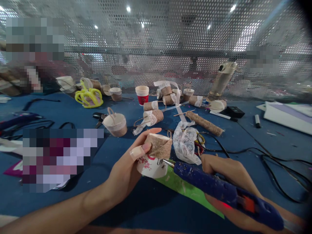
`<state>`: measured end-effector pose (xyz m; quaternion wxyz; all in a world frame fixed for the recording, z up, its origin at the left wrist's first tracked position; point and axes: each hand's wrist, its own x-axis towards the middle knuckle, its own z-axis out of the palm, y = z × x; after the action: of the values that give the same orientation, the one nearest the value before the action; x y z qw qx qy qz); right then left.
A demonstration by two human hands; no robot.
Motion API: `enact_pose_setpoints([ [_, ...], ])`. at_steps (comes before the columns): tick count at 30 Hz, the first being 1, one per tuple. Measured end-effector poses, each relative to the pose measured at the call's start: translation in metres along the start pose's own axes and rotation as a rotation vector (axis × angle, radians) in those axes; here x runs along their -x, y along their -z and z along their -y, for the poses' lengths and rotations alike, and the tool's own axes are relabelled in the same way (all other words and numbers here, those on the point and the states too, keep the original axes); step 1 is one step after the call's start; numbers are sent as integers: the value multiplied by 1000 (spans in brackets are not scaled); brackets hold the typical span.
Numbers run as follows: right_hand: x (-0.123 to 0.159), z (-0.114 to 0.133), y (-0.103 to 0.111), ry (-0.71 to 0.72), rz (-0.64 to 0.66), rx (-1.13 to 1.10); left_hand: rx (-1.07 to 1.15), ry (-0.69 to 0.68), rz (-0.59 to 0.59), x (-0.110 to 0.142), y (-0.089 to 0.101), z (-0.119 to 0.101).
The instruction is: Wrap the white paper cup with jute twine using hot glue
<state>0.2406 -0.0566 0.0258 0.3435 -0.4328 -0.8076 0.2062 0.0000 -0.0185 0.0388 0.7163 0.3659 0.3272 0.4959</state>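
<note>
My left hand (125, 167), with a plaster around its thumb, grips a small paper cup (152, 169). Brown twine (159, 149) wraps the cup's upper part; below it the white surface shows a red blossom print and black characters. My right hand (229, 172) is closed around a blue hot glue gun (207, 182), whose metal nozzle is at the lower edge of the twine; whether they touch I cannot tell. An orange trigger or switch and a red light show on the gun. Beneath lies a green strip (187, 191), and white lace (186, 143) sits just beyond.
Twine-wrapped cups, one with a handle (115, 125), stand and lie across the blue table (80, 201). Behind are red cups (142, 96), a twine roll (204, 123) and a bottle (223, 79). Black cables (255, 149) run at right; scissors (98, 118) lie left.
</note>
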Motion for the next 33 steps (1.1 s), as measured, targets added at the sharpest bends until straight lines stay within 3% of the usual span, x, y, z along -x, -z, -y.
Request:
enact_pose_setpoints([
  [5, 0, 3, -6, -33, -90, 9, -40, -34, -3, -3, 4, 3],
  [13, 2, -5, 1, -62, 35, 5, -64, -79, -57, -3, 3, 2],
  [21, -3, -2, 10, -71, -32, -21, -64, -61, -95, -4, 2, 0],
  [24, -6, 1, 13, -97, -96, -56, -80, -41, -61, -4, 3, 2],
  [29, -12, 3, 2, -115, -364, -148, -198, 63, 63, -2, 7, 6],
  [33, -16, 0, -2, -115, -249, -218, -279, 163, 173, -1, 7, 8],
])
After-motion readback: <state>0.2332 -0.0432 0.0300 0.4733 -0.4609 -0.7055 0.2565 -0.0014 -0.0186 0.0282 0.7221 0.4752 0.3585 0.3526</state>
